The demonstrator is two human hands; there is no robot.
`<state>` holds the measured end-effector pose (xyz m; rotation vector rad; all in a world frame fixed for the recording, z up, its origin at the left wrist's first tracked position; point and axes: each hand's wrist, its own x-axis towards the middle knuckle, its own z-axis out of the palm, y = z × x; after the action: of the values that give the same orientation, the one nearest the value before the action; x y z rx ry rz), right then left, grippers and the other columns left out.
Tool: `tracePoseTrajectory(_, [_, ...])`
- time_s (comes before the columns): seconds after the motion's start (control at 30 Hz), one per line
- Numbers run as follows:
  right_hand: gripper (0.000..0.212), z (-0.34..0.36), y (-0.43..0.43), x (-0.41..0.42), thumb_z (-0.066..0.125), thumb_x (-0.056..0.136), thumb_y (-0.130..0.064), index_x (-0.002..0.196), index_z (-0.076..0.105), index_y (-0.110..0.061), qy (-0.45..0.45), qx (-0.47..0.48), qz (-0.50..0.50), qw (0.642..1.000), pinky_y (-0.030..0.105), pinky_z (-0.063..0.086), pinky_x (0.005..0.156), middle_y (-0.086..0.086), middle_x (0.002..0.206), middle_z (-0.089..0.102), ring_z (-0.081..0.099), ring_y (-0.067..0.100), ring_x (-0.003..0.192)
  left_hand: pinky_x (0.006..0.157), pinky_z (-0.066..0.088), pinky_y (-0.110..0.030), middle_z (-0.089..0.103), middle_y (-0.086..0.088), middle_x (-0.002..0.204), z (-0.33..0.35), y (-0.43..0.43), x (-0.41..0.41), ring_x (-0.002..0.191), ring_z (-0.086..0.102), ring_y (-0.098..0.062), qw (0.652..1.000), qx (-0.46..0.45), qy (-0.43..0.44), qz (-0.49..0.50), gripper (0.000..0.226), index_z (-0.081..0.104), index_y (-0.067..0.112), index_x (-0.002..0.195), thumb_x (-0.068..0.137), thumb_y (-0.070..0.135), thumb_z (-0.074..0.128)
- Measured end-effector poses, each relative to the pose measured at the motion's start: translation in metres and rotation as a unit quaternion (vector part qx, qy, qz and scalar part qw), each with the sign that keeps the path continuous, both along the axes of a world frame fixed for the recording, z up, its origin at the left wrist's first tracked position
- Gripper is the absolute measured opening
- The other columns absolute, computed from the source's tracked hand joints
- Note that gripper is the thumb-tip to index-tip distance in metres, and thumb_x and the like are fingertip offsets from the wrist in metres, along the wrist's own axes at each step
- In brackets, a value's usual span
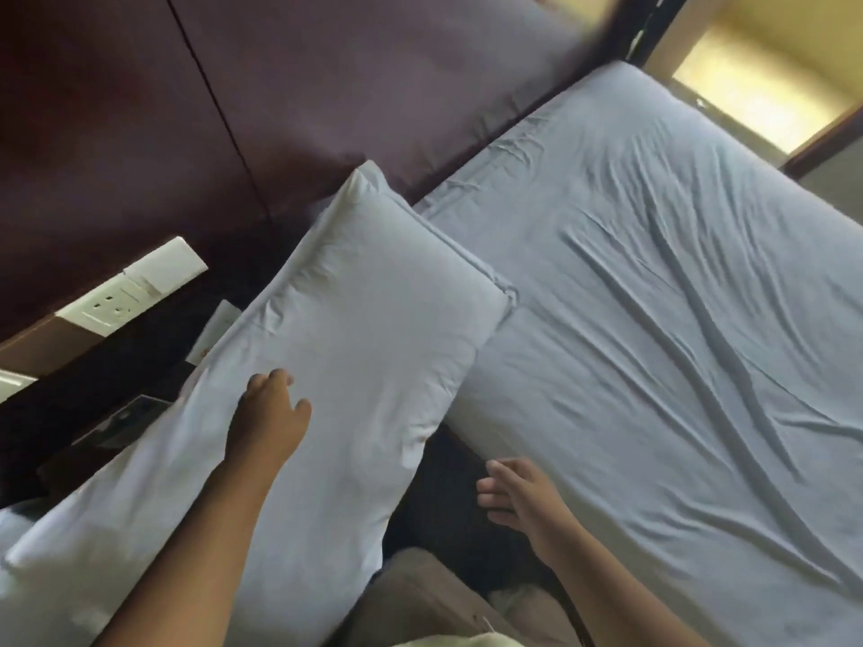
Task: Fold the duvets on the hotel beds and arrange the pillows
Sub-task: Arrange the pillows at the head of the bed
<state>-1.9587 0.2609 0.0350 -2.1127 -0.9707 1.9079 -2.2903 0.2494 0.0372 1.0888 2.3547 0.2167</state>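
Dark plum headboard panelling across the far left, split by a thin vertical seam. Below it, at far left, white wall socket plate with switch, fixed above a dark bedside surface. Warm yellow lit window at far right corner, blurred.

Bed with pale blue-white fitted sheet filling the right half, running from the headboard toward the near right; long diagonal creases across the sheet. No duvet identifiable on it.

White pillow lying tilted, long axis from far centre to near left. Far corner up against the headboard panelling, right end overlapping the left edge of the mattress, near-left end hanging out over the bedside surface and the gap beside the bed. Flanged seam visible along its right edge.

Left hand resting flat on the pillow's upper face near its middle, palm down, fingers loosely spread and slightly curled, not gripping any fabric; forearm stretched along the pillow's near half.

Right hand near centre, open, fingers extended and parted, pointing left toward the pillow's lower edge, empty, hovering over the dark gap between pillow and mattress side, touching neither as far as can be seen.

Tan trouser fabric at near centre below the hands.
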Motion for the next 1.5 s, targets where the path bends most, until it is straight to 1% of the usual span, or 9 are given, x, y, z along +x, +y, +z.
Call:
tracePoseTrajectory(0.17, [0.014,0.028,-0.059,0.093,0.054,0.102,-0.029,0.105,0.062,-0.017,-0.046,0.017,-0.127,0.991,0.037,0.061,0.076,0.011,0.091,0.076,0.075,0.027,0.084,0.080,0.051,-0.032,0.069,-0.004,0.100,0.025,0.033,0.109,0.091,0.062,-0.025,0.984,0.012,-0.112,-0.135,0.015,0.066,0.015,0.102,0.092,0.021,0.056])
tracePoseTrajectory(0.33, [0.016,0.021,-0.156,0.192,0.054,0.101,-0.022,0.102,0.066,-0.011,-0.070,0.006,-0.268,0.961,0.029,0.053,0.060,0.011,0.081,0.077,0.073,0.023,0.069,0.076,0.051,-0.033,0.067,-0.005,0.086,0.042,0.053,0.226,0.081,0.063,-0.024,0.951,-0.018,-0.125,-0.281,0.016,0.065,0.014,0.087,0.094,0.027,0.057])
tracePoseTrajectory(0.63, [0.016,-0.004,-0.350,0.342,0.057,0.098,-0.020,0.097,0.068,-0.007,-0.043,-0.018,-0.534,0.844,0.026,0.050,0.051,0.017,0.085,0.074,0.068,0.025,0.067,0.064,0.053,-0.033,0.069,-0.008,0.069,0.053,-0.034,0.489,0.060,0.065,-0.022,0.852,-0.084,-0.199,-0.476,0.018,0.066,0.004,0.082,0.093,0.017,0.058])
tracePoseTrajectory(0.73, [0.014,-0.008,-0.421,0.381,0.055,0.097,-0.012,0.097,0.066,-0.002,-0.040,-0.043,-0.616,0.785,0.022,0.044,0.046,0.020,0.081,0.071,0.063,0.026,0.059,0.061,0.050,-0.033,0.067,-0.015,0.069,0.051,-0.078,0.570,0.061,0.063,-0.024,0.815,-0.110,-0.211,-0.528,0.020,0.066,0.002,0.080,0.093,0.015,0.058])
tracePoseTrajectory(0.87, [0.013,-0.011,-0.490,0.420,0.056,0.097,-0.012,0.096,0.066,-0.003,-0.049,-0.082,-0.711,0.697,0.024,0.045,0.050,0.018,0.077,0.070,0.063,0.027,0.060,0.060,0.046,-0.036,0.069,-0.017,0.066,0.040,-0.112,0.645,0.056,0.061,-0.024,0.788,-0.144,-0.186,-0.568,0.022,0.064,0.010,0.068,0.081,0.027,0.060])
tracePoseTrajectory(1.0, [0.014,-0.009,-0.523,0.476,0.056,0.098,-0.013,0.098,0.065,-0.003,-0.045,-0.083,-0.759,0.644,0.030,0.050,0.059,0.019,0.086,0.071,0.065,0.029,0.069,0.056,0.042,-0.033,0.062,-0.010,0.055,0.017,-0.129,0.704,0.051,0.056,-0.020,0.770,-0.181,-0.147,-0.594,0.017,0.062,0.006,0.070,0.075,0.023,0.059])
tracePoseTrajectory(1.23, [0.012,-0.016,-0.556,0.607,0.057,0.099,-0.018,0.098,0.067,-0.010,-0.080,-0.078,-0.774,0.623,0.040,0.060,0.076,0.016,0.089,0.073,0.072,0.032,0.085,0.039,0.036,-0.017,0.062,-0.012,0.050,-0.019,-0.157,0.827,0.041,0.053,-0.019,0.764,-0.244,-0.121,-0.585,0.017,0.063,-0.006,0.072,0.087,0.002,0.061])
tracePoseTrajectory(1.4, [0.013,-0.015,-0.591,0.692,0.056,0.100,-0.015,0.100,0.065,-0.006,-0.067,-0.075,-0.812,0.575,0.035,0.053,0.066,0.021,0.091,0.071,0.068,0.034,0.079,0.043,0.037,-0.019,0.060,-0.008,0.049,-0.018,-0.171,0.949,0.039,0.052,-0.017,0.752,-0.270,-0.132,-0.587,0.016,0.063,0.001,0.074,0.089,0.000,0.058])
tracePoseTrajectory(1.5, [0.013,-0.002,-0.610,0.746,0.053,0.101,-0.012,0.099,0.063,-0.004,-0.077,-0.072,-0.814,0.572,0.035,0.050,0.065,0.021,0.089,0.068,0.064,0.033,0.075,0.047,0.040,-0.022,0.062,-0.011,0.056,0.000,-0.178,1.028,0.047,0.057,-0.022,0.750,-0.265,-0.161,-0.584,0.015,0.064,-0.001,0.078,0.090,0.002,0.055])
